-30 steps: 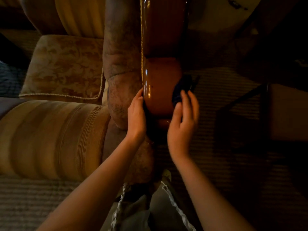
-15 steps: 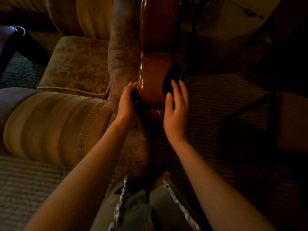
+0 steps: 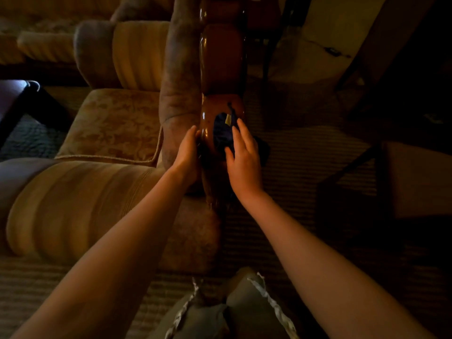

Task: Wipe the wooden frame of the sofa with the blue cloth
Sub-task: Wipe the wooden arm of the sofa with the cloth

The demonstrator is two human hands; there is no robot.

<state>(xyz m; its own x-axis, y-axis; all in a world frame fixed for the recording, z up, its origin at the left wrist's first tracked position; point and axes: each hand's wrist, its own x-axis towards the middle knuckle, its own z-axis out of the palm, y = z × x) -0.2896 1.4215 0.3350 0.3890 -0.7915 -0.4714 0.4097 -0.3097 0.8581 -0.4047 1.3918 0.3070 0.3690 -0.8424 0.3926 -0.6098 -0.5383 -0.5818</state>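
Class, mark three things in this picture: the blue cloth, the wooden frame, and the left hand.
Blue cloth (image 3: 221, 133), head view: its middle, left of the right hand's fingers.
Wooden frame (image 3: 221, 62), head view: its glossy top.
Left hand (image 3: 187, 152), head view: its back.

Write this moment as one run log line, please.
phase: wiping | right hand: presses blue cloth on wooden frame | left hand: rests on frame's left edge

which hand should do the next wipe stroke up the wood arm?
Right. The right hand already presses the blue cloth onto the wooden frame. The left hand only rests against the frame's left edge, steadying.
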